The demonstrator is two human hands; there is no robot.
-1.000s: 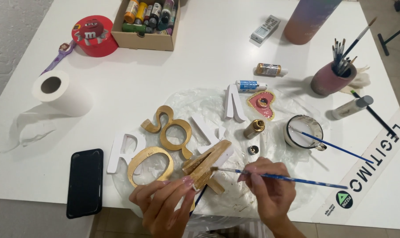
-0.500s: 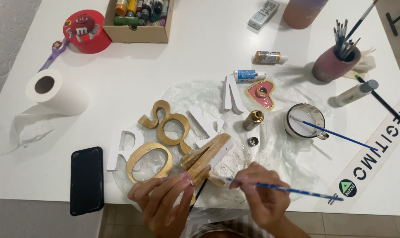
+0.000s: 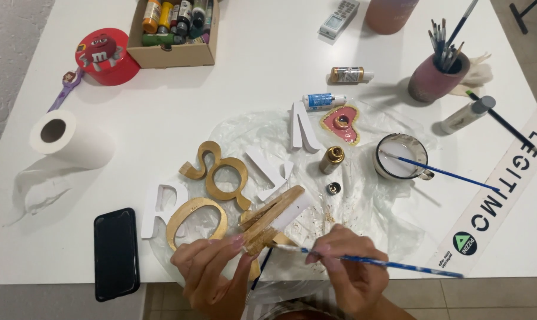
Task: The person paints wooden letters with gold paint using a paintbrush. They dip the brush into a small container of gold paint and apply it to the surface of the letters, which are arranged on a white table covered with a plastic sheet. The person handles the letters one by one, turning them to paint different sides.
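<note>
Spreading across the white surface [image 3: 268, 89], a plastic sheet [image 3: 393, 219] is seen beneath painted letters. A gold wooden letter [image 3: 271, 216] is pinched at the near edge by the left hand [image 3: 212, 269], a blue brush [image 3: 375, 262] gripped by the right hand [image 3: 351, 269]; wet paint could be smudged by closed fingers.

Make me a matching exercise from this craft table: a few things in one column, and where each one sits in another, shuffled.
Things:
1. toilet paper roll
2. black phone
3. cardboard box of paint bottles
4. blue-handled brush

Places:
A. at the table's far edge
B. held in the right hand
C. at the table's left side
D. near the front edge, left of the left hand

Pairs: 1-C, 2-D, 3-A, 4-B
</note>
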